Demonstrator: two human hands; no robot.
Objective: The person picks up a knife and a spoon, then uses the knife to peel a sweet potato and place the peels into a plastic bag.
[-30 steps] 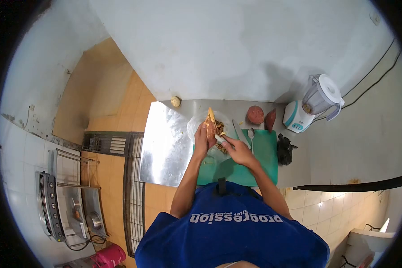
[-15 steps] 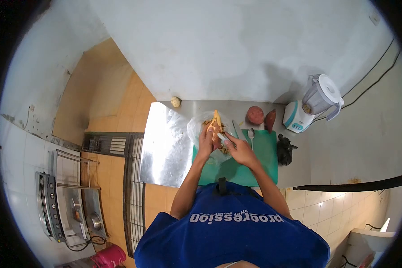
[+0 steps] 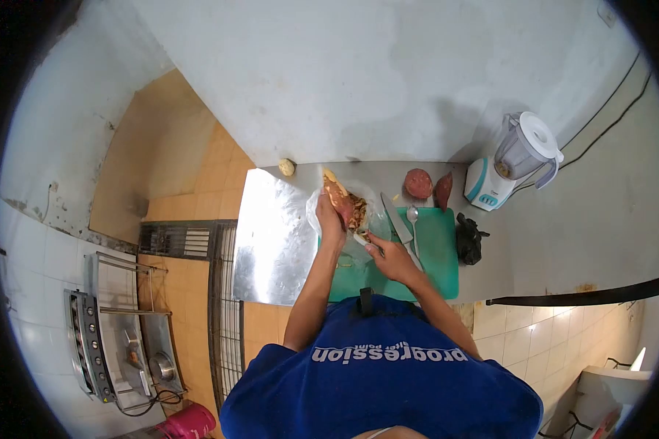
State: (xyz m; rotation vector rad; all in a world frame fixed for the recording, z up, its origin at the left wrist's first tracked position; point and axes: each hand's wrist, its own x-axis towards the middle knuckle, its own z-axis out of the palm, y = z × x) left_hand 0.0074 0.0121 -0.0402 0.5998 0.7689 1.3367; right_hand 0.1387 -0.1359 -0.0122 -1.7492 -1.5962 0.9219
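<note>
A partly peeled sweet potato (image 3: pixel 337 194), orange at its far tip and reddish-brown along the rest, is gripped in my left hand (image 3: pixel 331 227). My right hand (image 3: pixel 392 260) is closed around the pale handle of a small tool, which looks like a peeler (image 3: pixel 361 239); its head is too small to make out. That tool is just below the near end of the sweet potato. Beneath both hands lies a clear plastic bag (image 3: pixel 378 219) with dark and orange peelings (image 3: pixel 358 212) in it, partly hidden by the sweet potato and fingers.
A knife (image 3: pixel 397 218) and a spoon (image 3: pixel 413 215) lie by the green cutting board (image 3: pixel 439 252). Two reddish sweet potatoes, one rounder (image 3: pixel 419 184) and one slimmer (image 3: pixel 444 192), sit behind it. A black plastic bag (image 3: pixel 470 239) and a blender (image 3: pixel 523 150) stand right. A pale lump (image 3: pixel 286 167) is back left.
My left hand has tilted the sweet potato leftward, turning more of its brown skin up. My right hand has drawn the tool down toward me, off the sweet potato's side, and more peelings show.
</note>
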